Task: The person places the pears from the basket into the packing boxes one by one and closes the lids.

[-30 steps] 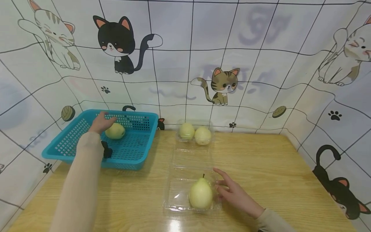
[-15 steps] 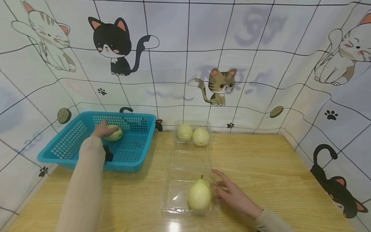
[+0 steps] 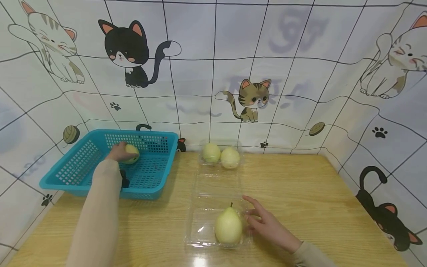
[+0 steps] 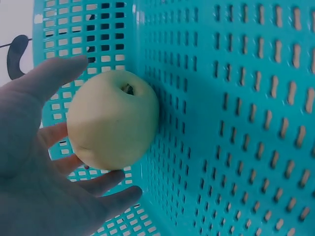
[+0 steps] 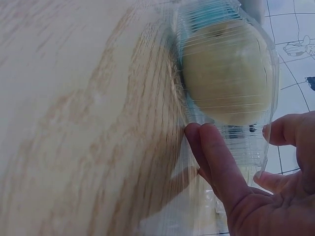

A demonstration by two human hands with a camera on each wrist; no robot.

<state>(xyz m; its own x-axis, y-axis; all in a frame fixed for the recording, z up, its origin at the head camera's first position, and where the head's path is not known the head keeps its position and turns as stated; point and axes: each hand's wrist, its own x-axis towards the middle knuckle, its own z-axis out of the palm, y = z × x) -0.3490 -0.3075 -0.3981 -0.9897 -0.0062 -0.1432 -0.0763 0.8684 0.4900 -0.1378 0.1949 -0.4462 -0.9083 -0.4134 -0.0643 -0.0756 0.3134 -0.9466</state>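
My left hand (image 3: 117,151) reaches into the blue basket (image 3: 156,191), at the left side of a pale yellow-green pear (image 3: 131,154). In the left wrist view, the fingers spread along one side of the pear (image 4: 113,120), while the thumb stands apart from it. My right hand (image 3: 270,226) touches the right side of an open clear plastic container (image 3: 200,226) with relaxed fingers. One upright pear (image 3: 228,226) with a stem sits inside, on the right. The right wrist view shows fingertips at the container's rim and side wall, beside the pear (image 5: 226,73).
Two pale yellow-green round fruits (image 3: 220,154) sit in a clear box at the far end of the plastic, against the cat-print backdrop (image 3: 193,74). Basket and container stand on a wooden table (image 3: 287,178). The backdrop rises behind and along both sides.
My left hand has lowered into the basket and come down against the pear's left side. My right hand has stayed at the container. The head view has shifted slightly.
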